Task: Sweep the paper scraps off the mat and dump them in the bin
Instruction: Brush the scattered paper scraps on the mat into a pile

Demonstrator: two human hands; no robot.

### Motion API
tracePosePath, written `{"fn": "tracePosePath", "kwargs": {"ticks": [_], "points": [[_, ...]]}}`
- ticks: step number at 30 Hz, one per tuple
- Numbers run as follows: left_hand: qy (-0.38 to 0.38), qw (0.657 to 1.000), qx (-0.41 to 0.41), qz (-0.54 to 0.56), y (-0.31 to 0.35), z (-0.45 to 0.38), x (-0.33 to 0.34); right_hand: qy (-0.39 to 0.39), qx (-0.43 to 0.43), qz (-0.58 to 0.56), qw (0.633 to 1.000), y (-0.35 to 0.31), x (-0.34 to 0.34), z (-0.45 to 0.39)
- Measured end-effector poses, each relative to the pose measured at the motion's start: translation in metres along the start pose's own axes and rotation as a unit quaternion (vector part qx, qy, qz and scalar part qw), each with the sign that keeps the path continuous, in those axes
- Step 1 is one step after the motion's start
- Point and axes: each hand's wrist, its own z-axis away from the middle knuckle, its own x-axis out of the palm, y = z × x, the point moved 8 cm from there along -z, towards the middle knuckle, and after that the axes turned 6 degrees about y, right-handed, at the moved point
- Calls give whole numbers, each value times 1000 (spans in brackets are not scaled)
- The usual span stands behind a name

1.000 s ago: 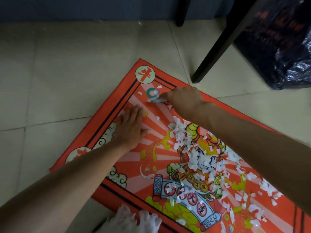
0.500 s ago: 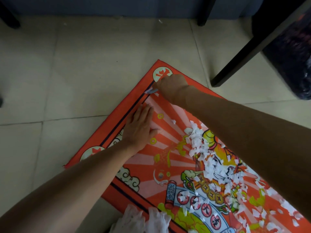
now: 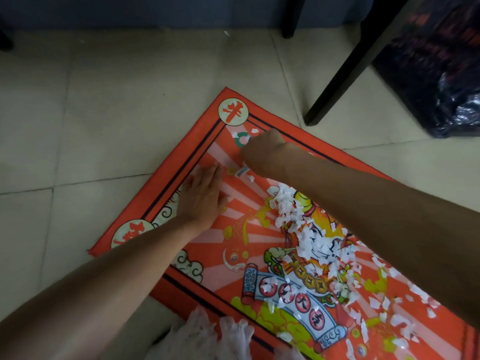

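Observation:
A red printed mat [image 3: 179, 157] lies on the tiled floor. White paper scraps [image 3: 291, 209] form a loose pile along its middle and trail to the lower right. A few lone scraps [image 3: 254, 130] sit near the far corner. My left hand [image 3: 202, 196] presses flat on the mat, fingers straight, left of the pile. My right hand [image 3: 262, 154] is curled just beyond it, gripping a small grey tool [image 3: 241, 172] whose tip pokes out against the mat. A black bin bag [image 3: 441, 74] stands at the upper right.
A black furniture leg [image 3: 345, 66] slants down to the floor between the mat's far corner and the bin bag. A second dark leg [image 3: 289, 19] stands by the wall. Crumpled white plastic [image 3: 220, 333] lies at the mat's near edge.
My right hand has drawn back from the mat's far corner toward the pile, with the grey tool in it. My left hand stays flat in the same spot.

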Motion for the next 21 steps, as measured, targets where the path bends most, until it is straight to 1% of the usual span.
{"fn": "tracePosePath", "kwargs": {"ticks": [8, 12, 14, 18, 21], "points": [[-29, 999, 19, -24, 7, 13, 0, -24, -17, -7, 1000, -3, 29, 63], [-34, 998, 36, -50, 11, 16, 2, -17, -14, -16, 1000, 1, 38, 81], [-32, 998, 37, -46, 12, 15, 1, -2, -2, -39, 999, 5, 37, 83], [-35, 998, 39, -37, 12, 12, 2, 59, 34, -92, 993, 16, 25, 76], [-35, 998, 38, -24, 10, 10, 2, 91, 59, -91, 990, 19, 21, 60]]}}
